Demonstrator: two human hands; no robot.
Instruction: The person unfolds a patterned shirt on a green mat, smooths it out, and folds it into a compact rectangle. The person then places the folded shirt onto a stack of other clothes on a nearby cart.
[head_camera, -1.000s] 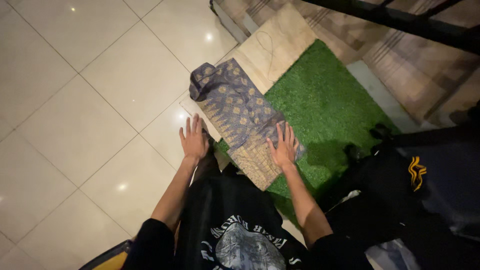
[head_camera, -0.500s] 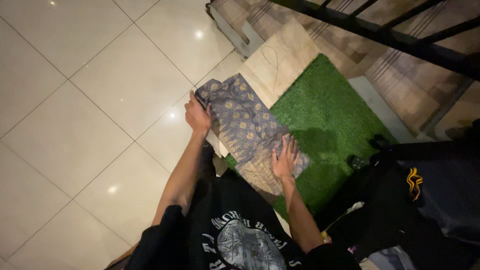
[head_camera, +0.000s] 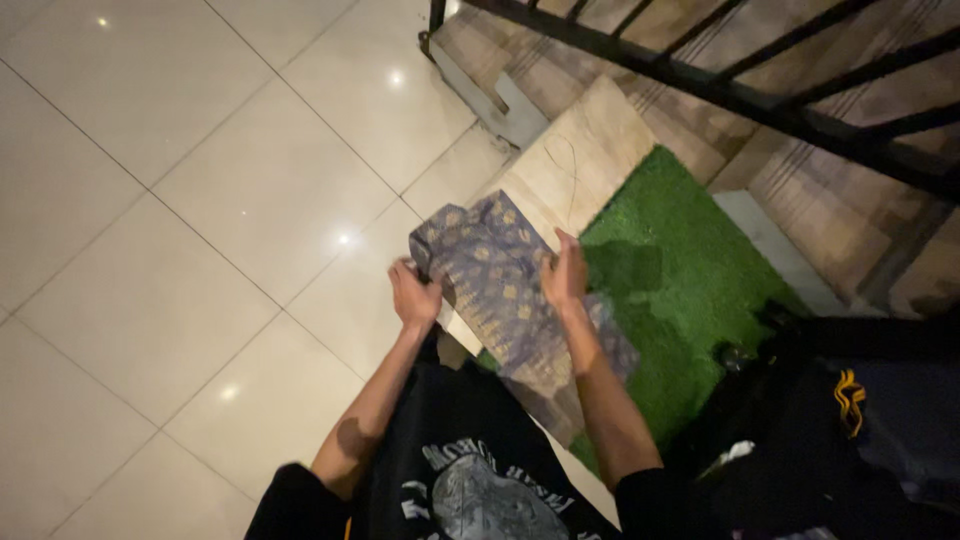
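A blue-grey patterned cloth with gold motifs lies on a pale stone slab, its near end hanging toward me. My left hand pinches the cloth's left edge near its far corner. My right hand rests on the cloth's right edge, fingers curled against the fabric. Both forearms reach out from my black printed shirt.
A green artificial-grass mat lies right of the slab. Glossy cream floor tiles fill the left. A black metal railing crosses the top right over steps. Dark bags sit at the lower right.
My right hand has moved up from the cloth's near end to its far right edge. My left hand now grips the left edge. The camera has shifted.
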